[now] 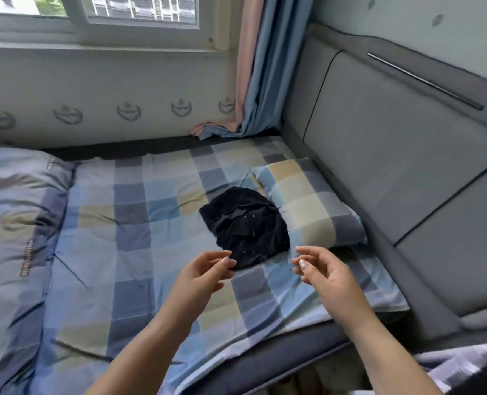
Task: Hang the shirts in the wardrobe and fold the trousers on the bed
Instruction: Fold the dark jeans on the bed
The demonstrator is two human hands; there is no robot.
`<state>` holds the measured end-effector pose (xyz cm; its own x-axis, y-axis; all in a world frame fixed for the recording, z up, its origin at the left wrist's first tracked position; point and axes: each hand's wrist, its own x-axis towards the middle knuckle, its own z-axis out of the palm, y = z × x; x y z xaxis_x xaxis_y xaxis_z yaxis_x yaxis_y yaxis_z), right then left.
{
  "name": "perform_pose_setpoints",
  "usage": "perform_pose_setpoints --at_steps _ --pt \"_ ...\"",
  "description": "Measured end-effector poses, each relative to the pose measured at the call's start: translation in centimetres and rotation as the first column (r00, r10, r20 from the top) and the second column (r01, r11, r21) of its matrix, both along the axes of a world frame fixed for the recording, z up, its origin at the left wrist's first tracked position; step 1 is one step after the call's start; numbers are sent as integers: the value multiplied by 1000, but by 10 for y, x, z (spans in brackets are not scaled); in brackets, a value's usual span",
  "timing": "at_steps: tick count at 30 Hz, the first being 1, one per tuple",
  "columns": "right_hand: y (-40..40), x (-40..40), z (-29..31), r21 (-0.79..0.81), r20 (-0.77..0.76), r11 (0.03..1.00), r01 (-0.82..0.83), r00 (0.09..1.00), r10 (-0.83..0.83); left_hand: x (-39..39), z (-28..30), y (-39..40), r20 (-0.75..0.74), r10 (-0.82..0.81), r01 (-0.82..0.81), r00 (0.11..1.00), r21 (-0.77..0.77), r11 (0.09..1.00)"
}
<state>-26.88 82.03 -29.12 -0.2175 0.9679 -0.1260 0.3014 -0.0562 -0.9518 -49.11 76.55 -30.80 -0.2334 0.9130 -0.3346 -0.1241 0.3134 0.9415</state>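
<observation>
trousers [245, 226]: dark bundle, probably folded, touching the pillow [308, 201]
left hand [205, 273], right hand [322, 272]: loose, holding nothing
risk: a careless nudge unfolds it

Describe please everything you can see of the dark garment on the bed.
The dark garment is navy or black soft cloth with a few tiny pale specks. It lies folded into a compact, creased bundle on the checked sheet, its far right edge against the checked pillow. The left hand and right hand hover at its near edge, fingers relaxed; neither grips it.
</observation>
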Motion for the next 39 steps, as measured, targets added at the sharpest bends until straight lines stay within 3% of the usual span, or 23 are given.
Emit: perform_pose_setpoints --at_steps 5,10,15,19,23,26,30,34,39 --pt "61 -1 -24 -57 28 996 72 997 -70 -12 -19 59 34 0 2 999 -60 998" --pt "129 -8 -103 -114 105 977 179 980 -168 -28 -77 135 -19 -114 112 993 -114 987" --pt "217 -34 -225 -202 205 940 276 950 -235 -48 -182 266 -83 -247 230 966 -172 958" --pt "280 -51 -318 -300 259 872 386 913 -315 -60 -278 349 -78 -212 191 974 -220 957" --pt "317 -56 -378 -354 357 822 446 877 -322 -62 -344 389 -78 -222 197 972 -247 949" --pt "350 -47 -427 -336 502 824 456 827 -253 -48 -401 416 -74 -254 227 964 -262 938" --pt "389 -30 -487 -250 562 839 484 777 -281 -20 -459 430 -73 -356 329 932 -248 911" --pt "426 -14 -525 -125 630 878 462 721 -290 5 -499 435 -153 -445 406 883 -228 885" --pt "453 -6 -550 -128 636 877 463 717 -285 25 -523 431 -87 -449 422 889 -225 878"
